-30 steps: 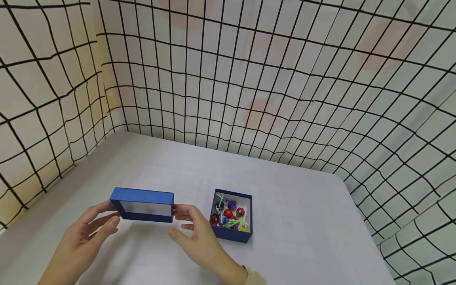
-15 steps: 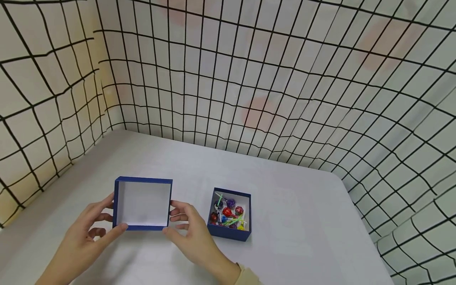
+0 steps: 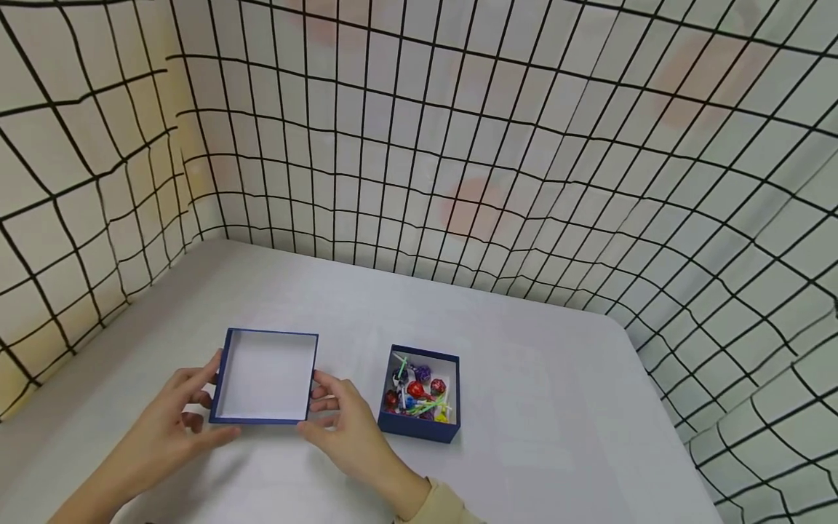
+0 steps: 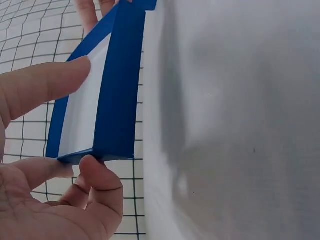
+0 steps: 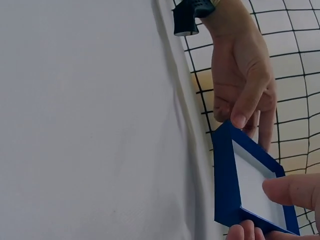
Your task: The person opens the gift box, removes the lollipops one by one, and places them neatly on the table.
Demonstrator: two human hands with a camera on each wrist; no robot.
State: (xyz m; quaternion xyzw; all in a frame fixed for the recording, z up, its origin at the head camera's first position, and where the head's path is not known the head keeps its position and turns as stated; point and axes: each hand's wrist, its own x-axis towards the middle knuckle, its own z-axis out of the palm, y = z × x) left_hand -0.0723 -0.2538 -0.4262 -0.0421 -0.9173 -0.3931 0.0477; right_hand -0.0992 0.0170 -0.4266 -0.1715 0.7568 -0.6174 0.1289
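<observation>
Both hands hold a blue box lid (image 3: 267,375) between them, its white inside turned up toward the head camera. My left hand (image 3: 164,429) grips its left side, fingers at the edge and thumb by the near left corner. At the right side, my right hand (image 3: 353,433) pinches the lid near its near corner. In the left wrist view, the lid (image 4: 120,90) appears raised off the white surface. To the right sits an open blue box (image 3: 419,428) with several wrapped lollipops (image 3: 416,389) inside.
A white-covered table (image 3: 524,407) spreads under the hands and the box. Pale walls with a black grid (image 3: 366,145) close it in at the back and on both sides.
The lid has turned in both hands: its open side, first seen at a steep slant, now faces up toward the head camera. The box of lollipops stays put on the table.
</observation>
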